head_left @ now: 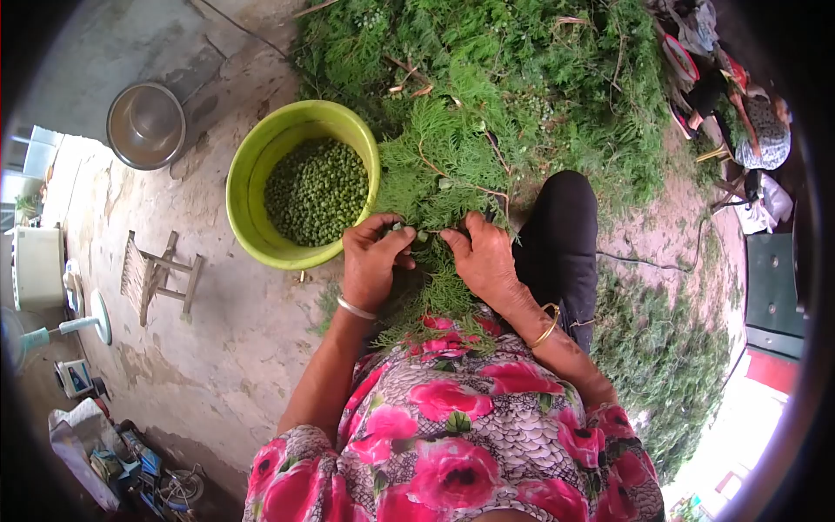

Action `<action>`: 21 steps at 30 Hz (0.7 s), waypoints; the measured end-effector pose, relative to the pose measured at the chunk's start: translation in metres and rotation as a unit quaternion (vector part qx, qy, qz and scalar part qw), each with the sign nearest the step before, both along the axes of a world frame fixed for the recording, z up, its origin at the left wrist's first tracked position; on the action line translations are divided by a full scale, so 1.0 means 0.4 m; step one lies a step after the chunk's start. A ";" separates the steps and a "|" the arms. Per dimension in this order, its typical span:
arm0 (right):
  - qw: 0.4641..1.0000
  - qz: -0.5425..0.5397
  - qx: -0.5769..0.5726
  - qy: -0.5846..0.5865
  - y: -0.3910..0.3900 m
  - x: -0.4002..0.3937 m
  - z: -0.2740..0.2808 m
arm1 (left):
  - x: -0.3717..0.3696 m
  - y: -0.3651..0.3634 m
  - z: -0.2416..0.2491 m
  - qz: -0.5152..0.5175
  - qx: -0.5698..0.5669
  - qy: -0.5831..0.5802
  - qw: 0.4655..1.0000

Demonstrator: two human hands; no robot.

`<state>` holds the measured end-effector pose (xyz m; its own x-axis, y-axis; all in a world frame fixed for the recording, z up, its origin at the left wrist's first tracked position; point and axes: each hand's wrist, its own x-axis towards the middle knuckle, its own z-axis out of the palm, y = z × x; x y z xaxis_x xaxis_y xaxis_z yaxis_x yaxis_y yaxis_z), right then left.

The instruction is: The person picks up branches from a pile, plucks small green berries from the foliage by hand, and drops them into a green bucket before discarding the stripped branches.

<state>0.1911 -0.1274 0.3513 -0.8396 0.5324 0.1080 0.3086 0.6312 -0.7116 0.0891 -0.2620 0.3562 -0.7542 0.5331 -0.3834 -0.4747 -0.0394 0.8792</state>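
My left hand, with a silver bangle at the wrist, is closed in a pinch on a small green seed cone. Opposite it, my right hand, wearing a gold bangle, pinches the leafy evergreen branch at a thin twig. The fingertips of both hands are a short gap apart over my lap, and flat feathery sprays lie beneath them. Just left of my left hand stands a yellow-green tub, partly filled with many small round green cones.
A large heap of cut evergreen branches lies ahead. More greenery is spread at the right. On the concrete floor at left are a metal bowl and a small wooden stool. Bags and clutter lie at far right.
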 end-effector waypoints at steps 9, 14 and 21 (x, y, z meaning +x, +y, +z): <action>0.999 0.006 0.000 -0.034 -0.005 0.000 0.014 | 0.026 0.046 0.047 -0.038 -0.160 0.164 0.973; 1.000 0.002 0.015 -0.017 -0.003 -0.001 0.005 | 0.013 0.048 0.010 -0.059 -0.168 0.302 0.936; 0.999 0.015 -0.033 0.003 0.018 0.005 -0.006 | -0.043 0.019 -0.006 -0.052 0.037 -0.089 0.994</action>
<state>0.1931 -0.1202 0.3489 -0.8546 0.5133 0.0791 0.2858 0.5920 -0.7536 0.0719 -0.2543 0.3538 -0.6169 0.6368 -0.4625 -0.6271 -0.0427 0.7778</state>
